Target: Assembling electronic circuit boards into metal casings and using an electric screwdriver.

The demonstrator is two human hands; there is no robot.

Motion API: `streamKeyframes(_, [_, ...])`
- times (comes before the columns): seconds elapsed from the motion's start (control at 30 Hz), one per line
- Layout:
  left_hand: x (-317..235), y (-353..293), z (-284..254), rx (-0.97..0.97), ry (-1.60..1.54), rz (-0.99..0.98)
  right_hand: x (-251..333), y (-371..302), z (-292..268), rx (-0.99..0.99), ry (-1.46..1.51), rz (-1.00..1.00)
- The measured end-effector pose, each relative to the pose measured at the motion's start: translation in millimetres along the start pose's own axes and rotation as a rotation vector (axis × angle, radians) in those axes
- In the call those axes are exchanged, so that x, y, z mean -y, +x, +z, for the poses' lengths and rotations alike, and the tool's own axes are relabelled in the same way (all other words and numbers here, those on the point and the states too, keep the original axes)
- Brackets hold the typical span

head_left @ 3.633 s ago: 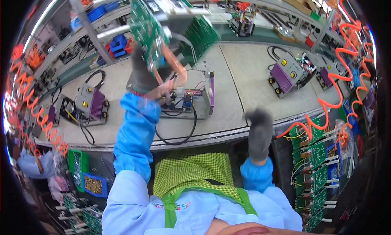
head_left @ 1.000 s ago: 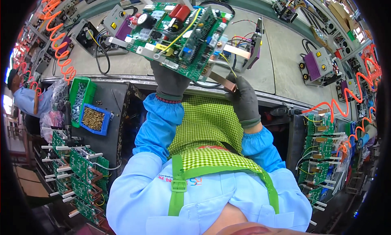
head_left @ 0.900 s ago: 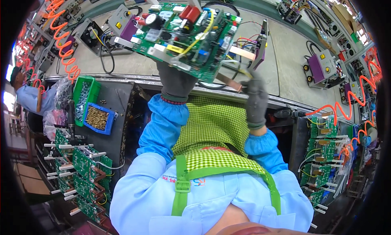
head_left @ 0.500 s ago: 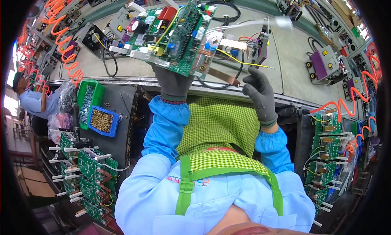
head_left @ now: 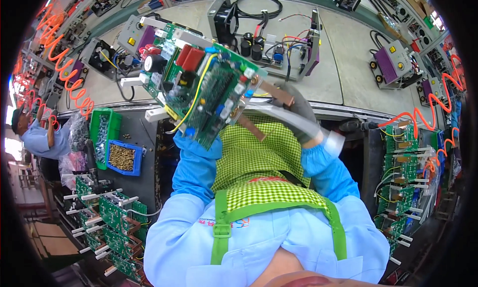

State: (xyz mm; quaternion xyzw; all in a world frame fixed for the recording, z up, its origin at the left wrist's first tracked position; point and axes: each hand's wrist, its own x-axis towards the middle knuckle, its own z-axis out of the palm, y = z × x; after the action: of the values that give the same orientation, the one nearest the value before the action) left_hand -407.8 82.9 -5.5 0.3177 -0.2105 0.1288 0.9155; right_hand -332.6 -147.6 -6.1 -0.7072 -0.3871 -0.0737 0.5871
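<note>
A green circuit board (head_left: 199, 83) is raised and tilted in front of me, with red and black components, white posts, a yellow wire and copper strips (head_left: 277, 93) at its right end. My left hand is hidden behind it, with only the blue sleeve (head_left: 196, 157) showing below; the board rests on that hand. My right hand (head_left: 298, 105), in a grey glove, is beside the board's right end, behind a copper strip and a blurred white cable (head_left: 294, 120). Its fingers are mostly hidden.
An opened unit (head_left: 271, 53) with a fan and capacitors sits on the bench (head_left: 336, 78) beyond the board. Green (head_left: 115, 120) and blue (head_left: 139, 160) bins of small hardware stand at left. More boards hang on both sides. A purple-sided unit (head_left: 391, 70) is at right; a co-worker (head_left: 42, 135) at far left.
The board has come left and nearer to me and turned, uncovering the opened unit behind it. My right hand has moved left toward its copper strips. The white cable has swung down.
</note>
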Motion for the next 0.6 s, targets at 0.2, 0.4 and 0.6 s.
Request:
streamKeyframes(0.2, [5.5, -9.4, -29.4, 0.082, -0.296, 0.026, 22.4, 82.5, -57.9, 0.216, 0.389, 0.39])
streamKeyframes(0.4, [12.2, -4.8, -52.8, -0.223, 0.621, 0.184, 61.9, 192.5, -100.6, 0.31, -0.589, -0.169])
streamKeyframes(0.6, [-7.8, 21.0, -55.0, -0.265, -0.25, 0.227, 7.8, 250.1, -104.1, 0.938, -1.491, 0.116])
